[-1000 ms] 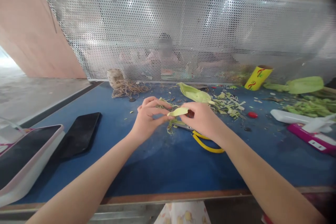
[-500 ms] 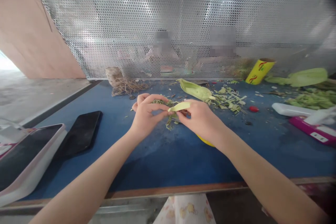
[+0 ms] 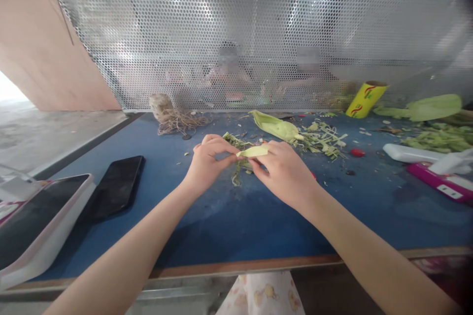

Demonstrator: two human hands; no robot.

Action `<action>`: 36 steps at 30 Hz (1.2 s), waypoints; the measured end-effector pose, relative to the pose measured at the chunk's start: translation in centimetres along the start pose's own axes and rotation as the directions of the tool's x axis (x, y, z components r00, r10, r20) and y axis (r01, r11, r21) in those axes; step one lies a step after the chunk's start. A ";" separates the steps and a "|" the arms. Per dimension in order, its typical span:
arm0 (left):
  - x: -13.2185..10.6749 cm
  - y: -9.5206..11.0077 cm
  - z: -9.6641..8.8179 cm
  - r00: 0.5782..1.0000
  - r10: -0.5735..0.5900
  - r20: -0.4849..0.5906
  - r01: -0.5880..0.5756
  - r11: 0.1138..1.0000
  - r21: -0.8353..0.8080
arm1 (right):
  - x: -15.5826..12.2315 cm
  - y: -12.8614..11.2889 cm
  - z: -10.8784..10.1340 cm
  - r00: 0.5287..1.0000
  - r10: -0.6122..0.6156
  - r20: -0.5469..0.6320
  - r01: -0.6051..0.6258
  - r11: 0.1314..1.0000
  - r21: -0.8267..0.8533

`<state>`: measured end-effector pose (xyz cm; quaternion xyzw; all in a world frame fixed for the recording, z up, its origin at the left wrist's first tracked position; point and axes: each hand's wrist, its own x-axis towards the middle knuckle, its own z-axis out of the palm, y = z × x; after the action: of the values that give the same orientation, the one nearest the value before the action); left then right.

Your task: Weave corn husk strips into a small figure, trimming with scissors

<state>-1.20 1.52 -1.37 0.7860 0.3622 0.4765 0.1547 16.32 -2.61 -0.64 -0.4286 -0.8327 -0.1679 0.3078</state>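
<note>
Over the middle of the blue table, my left hand [image 3: 210,160] pinches one end of a pale green leaf strip [image 3: 253,151] between thumb and fingertips. The strip's other end is gripped by my right hand [image 3: 283,167], its fingers curled and partly hidden from me. Behind and below the strip lies a small heap of shredded green scraps [image 3: 236,141], partly covered by my hands. Beyond my right hand rests a large, cupped pale green leaf [image 3: 277,128]. A small red bit shows beside my right wrist; what it belongs to is hidden.
Left are a black phone [image 3: 117,187] and a white-edged tablet-like device [image 3: 44,221]. A twine roll [image 3: 161,107] stands at the back. Rightward lie shreds [image 3: 325,139], a yellow tube [image 3: 366,100] and a magenta power strip [image 3: 439,182]. A perforated metal screen [image 3: 254,34] bounds the back; people show behind it.
My left fingers have drawn closer together, baring more of the green scraps. A yellow edge beneath my right wrist is out of sight, and a red bit shows there. The strip has barely moved.
</note>
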 end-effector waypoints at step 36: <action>0.0 0.9 0.2 0.981 -0.166 0.104 0.193 0.918 -0.348 | -0.4 -0.3 0.7 0.915 0.402 -0.025 -0.327 0.777 0.537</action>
<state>-0.65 0.94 -0.93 0.7252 0.3347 0.4892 0.3504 16.01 -2.64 -1.45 -0.4691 -0.7242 0.0984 0.4958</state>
